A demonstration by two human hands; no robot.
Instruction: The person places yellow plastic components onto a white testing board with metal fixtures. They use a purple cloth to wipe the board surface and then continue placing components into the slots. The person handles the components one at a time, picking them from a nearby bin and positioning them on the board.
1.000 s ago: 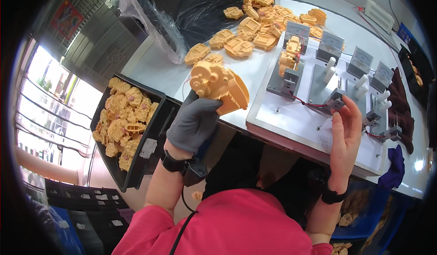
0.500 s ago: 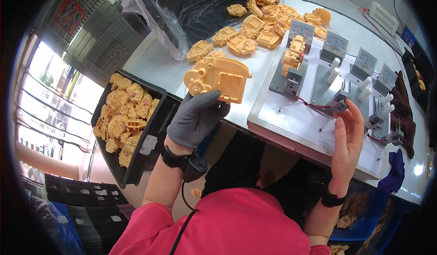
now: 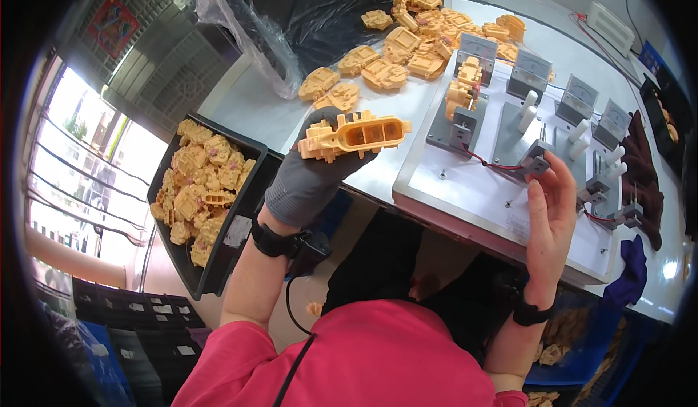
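Note:
My left hand (image 3: 305, 182), in a grey glove, is closed around a yellow-orange plastic housing (image 3: 356, 136). Its long side with an oval opening and inner compartments faces up. My bare right hand (image 3: 554, 222) is at the test fixture, its fingertips against a small grey block (image 3: 536, 161) with red and black wires; the thumb stays apart below it. The fixture's white base panel (image 3: 465, 182) carries grey plates with white pegs. On its leftmost station a similar yellow-orange part (image 3: 463, 93) is seated above another grey block (image 3: 464, 127).
Several analog meters (image 3: 529, 71) line the fixture's far side. More housings (image 3: 385, 73) lie on the table behind, by black plastic sheeting (image 3: 334, 14). A black bin (image 3: 254, 161) full of them stands at left. A purple cloth (image 3: 631, 269) hangs at the right edge.
My left hand has rolled the housing from its broad face to its narrow, open side, raising the wrist slightly. My right hand stays at the grey block, almost unmoved.

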